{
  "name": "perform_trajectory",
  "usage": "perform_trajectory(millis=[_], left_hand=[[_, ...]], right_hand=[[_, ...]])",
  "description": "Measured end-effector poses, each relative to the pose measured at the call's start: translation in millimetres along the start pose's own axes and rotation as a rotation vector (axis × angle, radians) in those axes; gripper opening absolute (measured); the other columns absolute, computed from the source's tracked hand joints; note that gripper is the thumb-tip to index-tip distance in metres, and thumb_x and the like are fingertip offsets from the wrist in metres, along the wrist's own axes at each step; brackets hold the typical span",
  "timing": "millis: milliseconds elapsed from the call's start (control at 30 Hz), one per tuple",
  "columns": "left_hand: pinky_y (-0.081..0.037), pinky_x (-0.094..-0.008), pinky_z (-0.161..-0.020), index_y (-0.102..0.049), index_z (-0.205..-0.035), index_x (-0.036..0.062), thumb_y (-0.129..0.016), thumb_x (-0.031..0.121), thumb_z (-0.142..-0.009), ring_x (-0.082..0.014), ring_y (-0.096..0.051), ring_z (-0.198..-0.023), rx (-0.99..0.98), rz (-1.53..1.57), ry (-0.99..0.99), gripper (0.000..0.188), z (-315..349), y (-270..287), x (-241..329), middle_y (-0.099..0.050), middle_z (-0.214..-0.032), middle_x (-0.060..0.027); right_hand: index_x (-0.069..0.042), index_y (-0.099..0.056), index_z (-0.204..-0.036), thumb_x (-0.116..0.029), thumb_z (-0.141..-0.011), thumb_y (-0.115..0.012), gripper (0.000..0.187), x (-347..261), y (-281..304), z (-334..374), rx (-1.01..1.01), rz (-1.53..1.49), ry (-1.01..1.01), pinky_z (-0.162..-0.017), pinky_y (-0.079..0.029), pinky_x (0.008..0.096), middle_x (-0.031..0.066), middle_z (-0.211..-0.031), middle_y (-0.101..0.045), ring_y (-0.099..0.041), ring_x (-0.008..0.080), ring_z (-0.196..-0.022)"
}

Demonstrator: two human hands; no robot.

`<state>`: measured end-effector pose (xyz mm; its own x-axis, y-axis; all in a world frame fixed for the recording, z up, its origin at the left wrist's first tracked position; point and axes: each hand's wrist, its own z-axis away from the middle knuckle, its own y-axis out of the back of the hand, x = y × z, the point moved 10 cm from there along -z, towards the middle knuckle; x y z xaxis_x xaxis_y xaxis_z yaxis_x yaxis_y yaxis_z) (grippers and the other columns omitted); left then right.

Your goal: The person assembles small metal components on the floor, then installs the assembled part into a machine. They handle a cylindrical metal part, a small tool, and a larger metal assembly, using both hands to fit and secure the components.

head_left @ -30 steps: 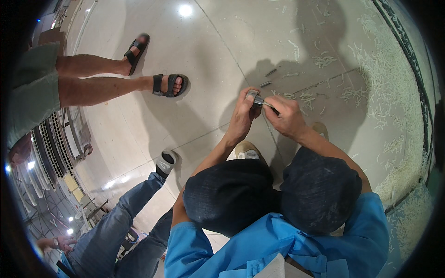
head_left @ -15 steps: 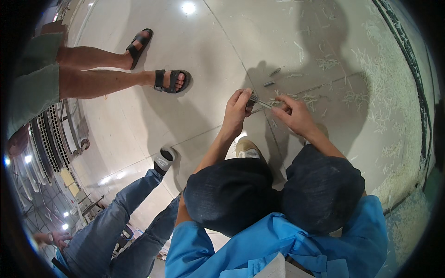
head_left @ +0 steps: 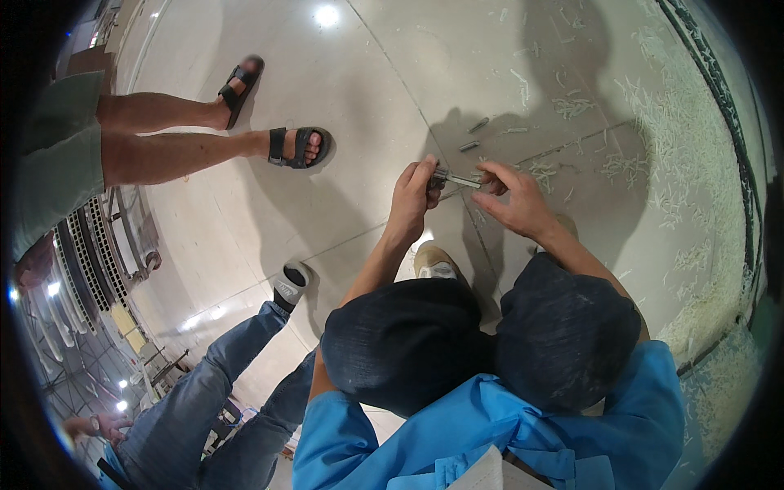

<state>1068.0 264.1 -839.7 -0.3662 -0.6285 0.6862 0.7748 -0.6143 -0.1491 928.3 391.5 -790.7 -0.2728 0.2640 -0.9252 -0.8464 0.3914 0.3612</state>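
Observation:
My left hand (head_left: 413, 194) is closed round a small dark metal tool (head_left: 438, 175), whose kind I cannot make out. From it a slim, shiny metal rod (head_left: 463, 180) points to the right. My right hand (head_left: 516, 198) is just beyond the rod's free end, fingers curved and apart, with nothing visible in it. Both hands are low over the tiled floor, in front of my knees. A short grey metal piece (head_left: 469, 147) lies on the floor past my hands, and a similar piece (head_left: 478, 125) lies a little farther off.
Pale curled shavings (head_left: 678, 204) cover the floor on the right, beside a dark edge strip (head_left: 727, 106). At the left stands a person in black sandals (head_left: 300, 147). Another person in jeans (head_left: 237, 359) is at lower left, near stacked slotted strips (head_left: 90, 253).
My right hand's fingers have come off the end of the rod and spread apart. My left hand has stayed nearly in place with the tool.

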Motion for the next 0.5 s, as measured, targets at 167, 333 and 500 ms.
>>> perform_trajectory(millis=[167,333,500], left_hand=[[-0.03,-0.0226,-0.048,-0.061,-0.098,0.0064,-0.068,0.049,-0.097,-0.007,-0.044,-0.055,0.012,-0.029,0.086,0.043,-1.9,5.6,-6.6,-0.055,-0.073,-0.0012],[-0.025,-0.0245,-0.046,-0.065,-0.093,0.0072,-0.067,0.052,-0.096,-0.0064,-0.039,-0.053,0.027,-0.164,0.1,0.045,-5.5,7.8,-9.7,-0.052,-0.069,0.0013],[-0.021,-0.0256,-0.05,-0.068,-0.095,0.0066,-0.065,0.057,-0.095,-0.0056,-0.032,-0.055,0.014,-0.298,0.047,0.051,-12.7,3.2,-1.6,-0.049,-0.071,0.004]], right_hand=[[-0.001,-0.066,-0.123,-0.027,-0.088,-0.077,0.045,0.8,-10.8,-3.8,-0.089,-0.033,-0.089,-0.073,-0.055,0.0355,0.0138,-0.094,-0.071,-0.067,0.0232,-0.075],[0.002,-0.068,-0.117,-0.025,-0.092,-0.073,0.037,13.1,-34.9,5.3,-0.248,-0.151,-0.265,-0.069,-0.055,0.0334,0.0117,-0.085,-0.073,-0.067,0.0188,-0.071],[0.005,-0.066,-0.116,-0.021,-0.098,-0.064,0.032,17.8,-68.0,19.5,-0.393,-0.638,-0.42,-0.069,-0.056,0.029,0.0113,-0.092,-0.075,-0.069,0.0158,-0.076]])
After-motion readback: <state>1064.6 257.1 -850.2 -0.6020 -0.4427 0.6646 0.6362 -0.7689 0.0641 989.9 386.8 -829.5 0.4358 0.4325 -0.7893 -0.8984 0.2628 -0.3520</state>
